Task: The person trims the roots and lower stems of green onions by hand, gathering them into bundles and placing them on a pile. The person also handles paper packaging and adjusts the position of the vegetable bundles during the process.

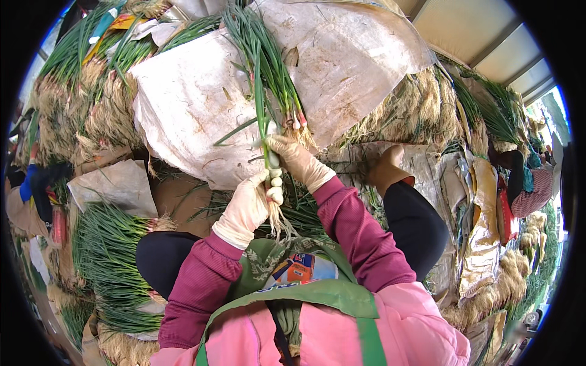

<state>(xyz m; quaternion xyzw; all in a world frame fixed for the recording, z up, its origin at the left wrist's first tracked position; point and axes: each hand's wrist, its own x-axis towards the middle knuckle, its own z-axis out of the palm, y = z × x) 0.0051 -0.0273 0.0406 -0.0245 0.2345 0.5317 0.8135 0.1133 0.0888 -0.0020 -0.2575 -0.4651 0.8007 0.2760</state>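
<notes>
My left hand (pixel 246 206), in a pale glove, is closed around the lower stem of a spring onion (pixel 260 104). Its stringy roots (pixel 279 221) hang below my fingers, and its green leaves point away from me. My right hand (pixel 298 160), gloved as well, pinches the same stalk just above the left one; its fingertips are partly hidden. Beyond my hands, a small bunch of spring onions (pixel 278 76) lies on a whitish woven sheet (pixel 189 104), white bulbs toward me.
Piled spring onions (pixel 113 262) lie at my left. Rooty heaps stand at the far left (pixel 101 110) and far right (pixel 421 110), partly under sheeting. My bent knees (pixel 421 226) flank the work. Crumpled sacking (pixel 479 232) lies at right. Other people are partly visible at both edges.
</notes>
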